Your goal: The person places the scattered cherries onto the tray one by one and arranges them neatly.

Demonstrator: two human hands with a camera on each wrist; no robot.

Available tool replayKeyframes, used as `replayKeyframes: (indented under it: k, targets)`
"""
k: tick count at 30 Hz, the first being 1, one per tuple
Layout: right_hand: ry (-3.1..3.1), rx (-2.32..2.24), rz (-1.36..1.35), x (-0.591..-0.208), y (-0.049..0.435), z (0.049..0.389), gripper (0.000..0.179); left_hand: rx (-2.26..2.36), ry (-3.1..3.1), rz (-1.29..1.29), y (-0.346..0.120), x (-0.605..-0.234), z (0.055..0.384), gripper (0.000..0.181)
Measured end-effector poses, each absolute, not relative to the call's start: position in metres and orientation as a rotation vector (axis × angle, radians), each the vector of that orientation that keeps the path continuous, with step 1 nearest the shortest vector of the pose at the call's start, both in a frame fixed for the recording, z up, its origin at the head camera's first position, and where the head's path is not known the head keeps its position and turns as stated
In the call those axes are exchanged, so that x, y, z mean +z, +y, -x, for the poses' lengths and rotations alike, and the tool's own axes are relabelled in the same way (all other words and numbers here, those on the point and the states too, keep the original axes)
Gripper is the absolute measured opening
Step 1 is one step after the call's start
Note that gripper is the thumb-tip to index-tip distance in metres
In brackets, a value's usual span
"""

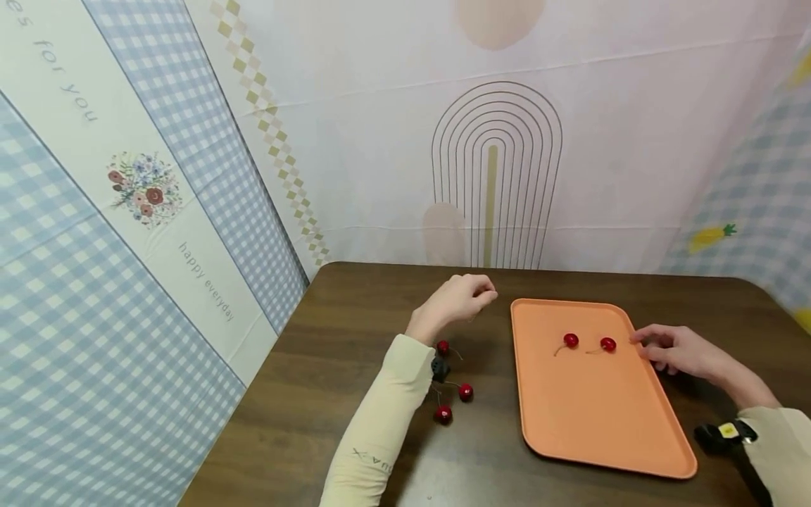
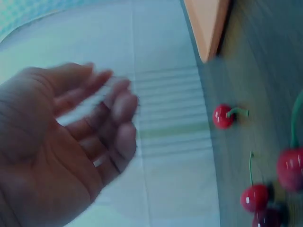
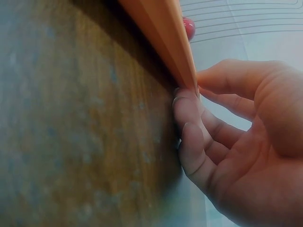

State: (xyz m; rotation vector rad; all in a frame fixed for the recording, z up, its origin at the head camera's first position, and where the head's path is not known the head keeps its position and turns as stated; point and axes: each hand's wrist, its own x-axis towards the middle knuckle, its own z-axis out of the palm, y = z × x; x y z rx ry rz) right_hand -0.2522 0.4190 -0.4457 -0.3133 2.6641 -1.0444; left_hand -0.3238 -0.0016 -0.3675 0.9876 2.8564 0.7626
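My left hand (image 1: 455, 301) hovers over the wooden table, left of the orange tray (image 1: 598, 422). Its fingers are loosely bent, and the left wrist view shows nothing held in them. Below the left forearm lie several red cherries with thin stems, among them one cherry (image 1: 465, 392) and a nearer cherry (image 1: 443, 414). On the tray sit two more, a left cherry (image 1: 571, 341) and a right cherry (image 1: 608, 344). My right hand (image 1: 684, 350) pinches the tray's right rim between thumb and fingers, with fingers under the edge in the right wrist view.
The dark brown table (image 1: 304, 408) ends at a back edge against a pale printed cloth (image 1: 380, 162). A blue checked cloth (image 1: 82, 296) hangs along the left side. Black bands are on both wrists, including the right wristband (image 1: 722, 433).
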Motion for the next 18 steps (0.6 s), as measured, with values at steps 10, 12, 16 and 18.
replayKeyframes:
  k: [10, 12, 16, 18]
  targets:
    - [2.679, -1.049, 0.300, -0.448, 0.421, 0.249, 0.041, 0.753, 3.005, -0.781, -0.053, -0.388, 0.325, 0.018]
    - [2.679, -1.054, 0.297, -0.449, 0.421, 0.248, 0.041, 0.764, 3.002, -0.722, -0.061, -0.395, 0.327, 0.020]
    - [2.681, -1.058, 0.302, -0.451, 0.421, 0.248, 0.040, 0.766, 2.994, -0.676, -0.076, -0.408, 0.333, 0.022]
    - [2.678, -1.061, 0.304, -0.452, 0.420, 0.249, 0.040, 0.755, 2.973, -0.651, -0.082, -0.414, 0.335, 0.023]
